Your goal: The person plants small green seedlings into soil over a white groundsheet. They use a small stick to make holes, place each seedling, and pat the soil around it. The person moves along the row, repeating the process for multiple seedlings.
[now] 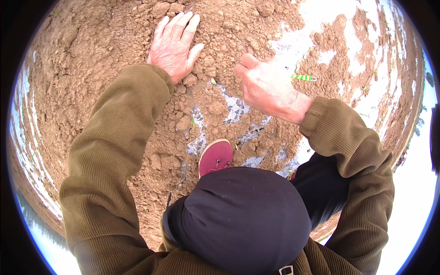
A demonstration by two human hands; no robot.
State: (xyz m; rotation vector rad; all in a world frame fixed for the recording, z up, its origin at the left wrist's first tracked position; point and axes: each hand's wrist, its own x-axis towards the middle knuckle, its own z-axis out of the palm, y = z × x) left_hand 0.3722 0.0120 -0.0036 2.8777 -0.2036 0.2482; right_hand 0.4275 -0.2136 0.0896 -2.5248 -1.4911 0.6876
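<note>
My left hand (176, 46) lies palm down on the brown, cloddy soil (113, 48), its fingers slightly apart. To its right, my right hand (271, 87) is curled above soil and plastic film (292, 44). A green and yellow striped handle (304, 78) with a metal loop at its end sticks out beyond the outer side of this hand. The rest of that tool is hidden, and the fingers' hold on it cannot be made out fully. Small green plant bits (213, 81) lie between the hands. Torn, dirt-covered film (235, 108) shows below them.
A pink shoe (216, 156) stands on the soil near the centre, by my dark-clad knee (247, 213). Long strips of whitish film (392, 79) run along the right, with small green plants among them. More film strips (34, 147) lie at the far left.
</note>
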